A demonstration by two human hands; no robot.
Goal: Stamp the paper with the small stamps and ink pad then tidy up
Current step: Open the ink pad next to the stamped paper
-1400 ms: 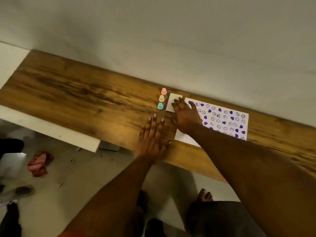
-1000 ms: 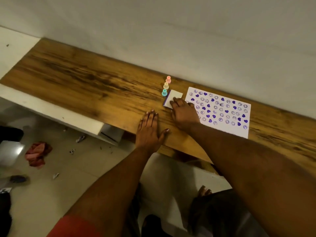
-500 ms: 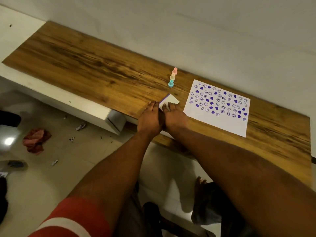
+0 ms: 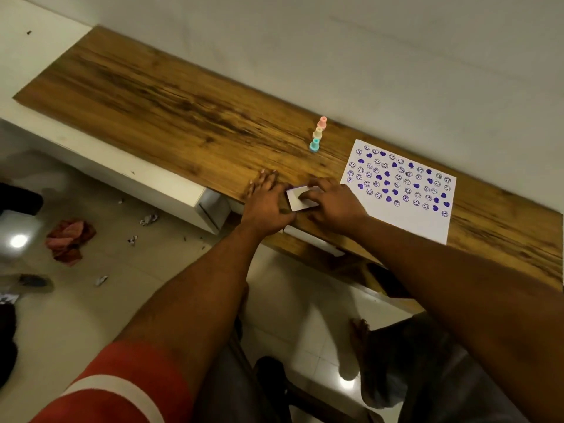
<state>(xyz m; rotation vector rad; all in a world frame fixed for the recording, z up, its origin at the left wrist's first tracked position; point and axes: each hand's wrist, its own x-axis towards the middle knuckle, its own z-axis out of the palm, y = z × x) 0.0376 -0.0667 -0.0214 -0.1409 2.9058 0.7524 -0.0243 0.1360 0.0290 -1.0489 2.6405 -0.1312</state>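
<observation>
Both hands are down at the near edge of the wooden bench (image 4: 171, 117), with the small white ink pad (image 4: 300, 200) between them. The left hand (image 4: 266, 200) lies flat, fingers spread, its thumb side touching the pad's left edge. The right hand (image 4: 332, 203) curls over the pad's right side, fingertips pressing on its white top; a purple strip shows along the pad's far edge. Just right of the hands lies the paper (image 4: 399, 190), covered in purple smileys and hearts. Behind the pad, three small stamps stand in a tight row: teal (image 4: 314, 146), cream (image 4: 317, 133), pink (image 4: 322, 122). A red rag (image 4: 68, 239) lies on the floor.
</observation>
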